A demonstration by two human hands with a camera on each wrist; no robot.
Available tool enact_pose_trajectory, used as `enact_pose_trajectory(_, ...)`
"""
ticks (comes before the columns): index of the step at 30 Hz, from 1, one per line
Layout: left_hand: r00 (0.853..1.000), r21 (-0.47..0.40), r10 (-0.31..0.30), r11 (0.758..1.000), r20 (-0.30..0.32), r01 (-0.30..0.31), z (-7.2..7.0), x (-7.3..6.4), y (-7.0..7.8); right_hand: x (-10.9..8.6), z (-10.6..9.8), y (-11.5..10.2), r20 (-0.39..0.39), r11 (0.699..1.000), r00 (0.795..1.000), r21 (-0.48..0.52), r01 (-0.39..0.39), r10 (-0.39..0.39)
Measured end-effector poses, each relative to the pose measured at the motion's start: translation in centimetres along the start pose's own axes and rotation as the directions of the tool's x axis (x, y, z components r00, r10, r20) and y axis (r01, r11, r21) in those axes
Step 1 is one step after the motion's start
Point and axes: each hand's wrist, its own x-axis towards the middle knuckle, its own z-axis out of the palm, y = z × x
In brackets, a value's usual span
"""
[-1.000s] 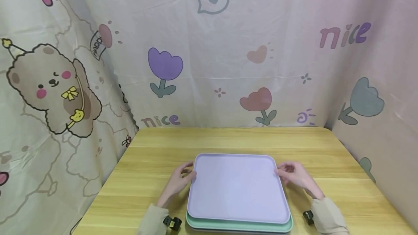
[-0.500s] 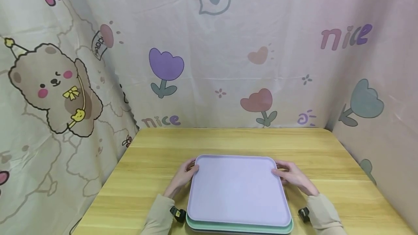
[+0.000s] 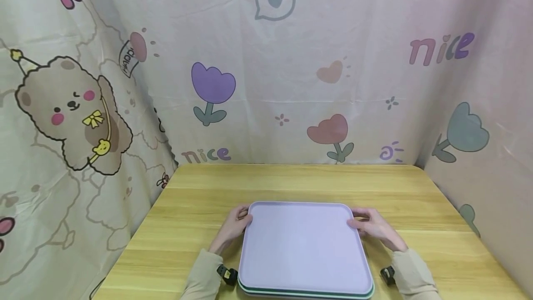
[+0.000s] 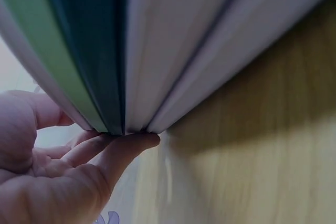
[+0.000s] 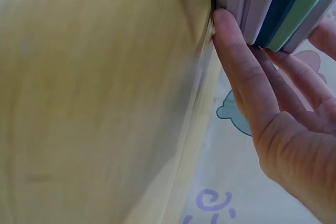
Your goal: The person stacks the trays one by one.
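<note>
A lavender tray (image 3: 306, 246) tops a stack of several rectangular trays on the wooden table. In the left wrist view the layers' edges show: a light green tray (image 4: 50, 51), a dark teal tray (image 4: 100, 51) and pale trays (image 4: 157, 45) beneath. My left hand (image 3: 231, 228) holds the stack's left side near the far corner, thumb at the top tray's rim, fingers across the lower edges. Opposite, my right hand (image 3: 376, 227) holds the right side, its thumb over the rim. Its fingers (image 5: 247, 72) lie along the stacked edges.
The wooden table (image 3: 300, 182) extends behind and beside the stack. Printed curtains (image 3: 266, 82) hang along its back and sides. Dark wrist cameras (image 3: 227, 274) sit at both cuffs, close to the stack's sides.
The lavender tray has shifted slightly toward the near side and now nearly covers the green one. Both hands have moved inward, thumbs onto the rim.
</note>
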Motion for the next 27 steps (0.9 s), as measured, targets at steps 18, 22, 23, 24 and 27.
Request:
enact_pose_trajectory(18, 1.000, 0.015, 0.002, 1.000, -0.023, -0.002, 0.40, 0.49, 0.13, 0.29, 0.02, -0.17, 0.017, 0.998, 0.998, 0.016, 0.059, -0.059)
enact_pose_trajectory(22, 1.000, 0.016, -0.002, 1.000, -0.030, 0.002, 0.51, 0.73, 0.06, 0.33, 0.01, -0.08, 0.022, 0.997, 0.997, 0.008, 0.071, -0.071)
enact_pose_trajectory(23, 1.000, 0.014, -0.002, 1.000, -0.028, 0.002, 0.52, 0.77, 0.07, 0.34, 0.01, -0.04, 0.018, 0.998, 0.998, 0.013, 0.063, -0.063)
enact_pose_trajectory(24, 1.000, 0.018, 0.001, 1.000, -0.025, -0.001, 0.50, 0.79, 0.02, 0.36, 0.02, -0.01, 0.014, 0.998, 0.998, 0.016, 0.056, -0.056)
enact_pose_trajectory(27, 1.000, 0.023, -0.001, 1.000, -0.013, 0.002, 0.41, 0.85, -0.03, 0.41, 0.00, 0.03, 0.009, 0.999, 0.999, 0.019, 0.040, -0.040)
